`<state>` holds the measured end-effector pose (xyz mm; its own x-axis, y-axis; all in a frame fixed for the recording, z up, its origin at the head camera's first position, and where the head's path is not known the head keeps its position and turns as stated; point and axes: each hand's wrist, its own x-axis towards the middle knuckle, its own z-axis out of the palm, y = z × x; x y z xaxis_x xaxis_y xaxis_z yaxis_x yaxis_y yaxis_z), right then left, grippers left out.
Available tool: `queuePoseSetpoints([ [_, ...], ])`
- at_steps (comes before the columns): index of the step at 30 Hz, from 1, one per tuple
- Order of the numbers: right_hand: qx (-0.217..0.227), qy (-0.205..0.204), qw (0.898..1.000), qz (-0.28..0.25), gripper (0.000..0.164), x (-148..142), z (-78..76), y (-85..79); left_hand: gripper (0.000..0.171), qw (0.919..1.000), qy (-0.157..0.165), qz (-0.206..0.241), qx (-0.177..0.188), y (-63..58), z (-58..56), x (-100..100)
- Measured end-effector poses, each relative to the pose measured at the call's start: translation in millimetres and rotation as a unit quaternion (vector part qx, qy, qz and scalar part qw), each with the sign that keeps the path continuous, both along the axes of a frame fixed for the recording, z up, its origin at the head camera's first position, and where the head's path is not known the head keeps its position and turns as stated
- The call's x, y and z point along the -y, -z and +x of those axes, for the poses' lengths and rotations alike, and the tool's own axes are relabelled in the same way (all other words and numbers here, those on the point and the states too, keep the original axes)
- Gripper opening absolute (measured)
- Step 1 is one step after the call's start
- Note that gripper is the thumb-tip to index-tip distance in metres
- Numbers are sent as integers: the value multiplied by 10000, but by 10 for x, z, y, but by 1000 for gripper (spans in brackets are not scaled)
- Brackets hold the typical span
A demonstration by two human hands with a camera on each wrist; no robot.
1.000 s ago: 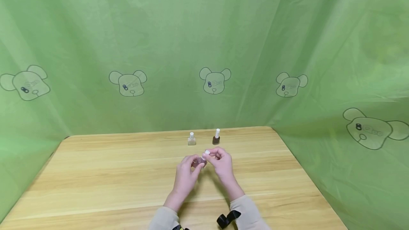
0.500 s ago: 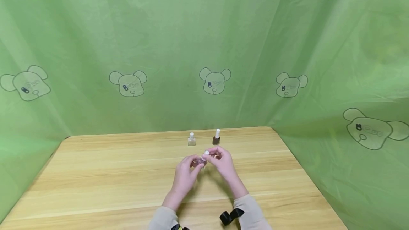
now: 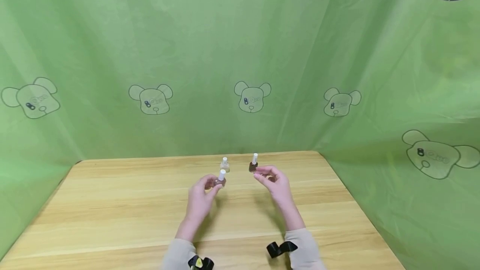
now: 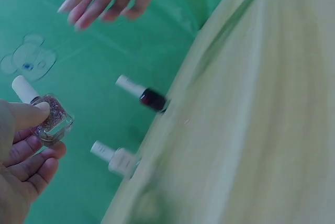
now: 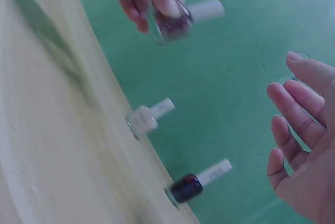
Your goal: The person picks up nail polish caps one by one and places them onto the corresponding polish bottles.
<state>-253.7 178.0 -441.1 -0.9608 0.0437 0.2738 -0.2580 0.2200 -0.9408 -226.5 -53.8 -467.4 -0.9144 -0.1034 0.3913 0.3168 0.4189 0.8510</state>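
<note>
My left hand [image 3: 200, 197] pinches a glittery purple-pink nail polish bottle [image 4: 52, 116] between thumb and fingers. Its white cap is on and points up. My right hand [image 3: 276, 184] holds nothing; in the right wrist view its fingers are loosely bent and spread. Toward the back of the table stands a dark nail polish bottle [image 5: 187, 188] with a tall white cap, just beyond the right fingertips in the head view. Left of it, behind the held bottle, stands a clear, pale nail polish bottle [image 5: 142, 120], also white-capped.
The wooden table [image 3: 123, 207] has its far edge close behind the two standing bottles. A green curtain [image 3: 202, 45] with bear-head drawings hangs at the back and both sides. Black straps [image 3: 281, 248] sit on the sleeves at the wrists.
My right hand has let go of the white cap and moved right and forward. My left hand has carried the glittery bottle left and slightly forward, now more upright.
</note>
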Motion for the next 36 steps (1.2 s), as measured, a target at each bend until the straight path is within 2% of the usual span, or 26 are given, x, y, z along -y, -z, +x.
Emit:
queuePoseSetpoints([
  [5, 50, 187, 9998, -9, 30, -147, -30, -17, 25, 9992, -274, 91, 284, -20, -108, 222],
  [12, 187, 368, 9986, -318, 33, -352, -47, -30, 25, 9978, -416, 168, 489, 67, -408, 494],
  [18, 333, 496, 9959, -673, 31, -489, -27, -63, 27, 9962, -237, 177, 818, 179, -677, 645],
  [26, 382, 911, 9941, -454, 34, -584, 54, -166, 34, 9926, 198, 298, 1158, 275, -965, 809],
  [32, 529, 1098, 9902, -685, 34, -698, 22, -102, 33, 9926, 254, 5, 1186, 365, -1101, 907],
  [36, 602, 1167, 9870, -926, 34, -788, -47, 10, 29, 9926, 289, -146, 1168, 434, -1156, 952],
])
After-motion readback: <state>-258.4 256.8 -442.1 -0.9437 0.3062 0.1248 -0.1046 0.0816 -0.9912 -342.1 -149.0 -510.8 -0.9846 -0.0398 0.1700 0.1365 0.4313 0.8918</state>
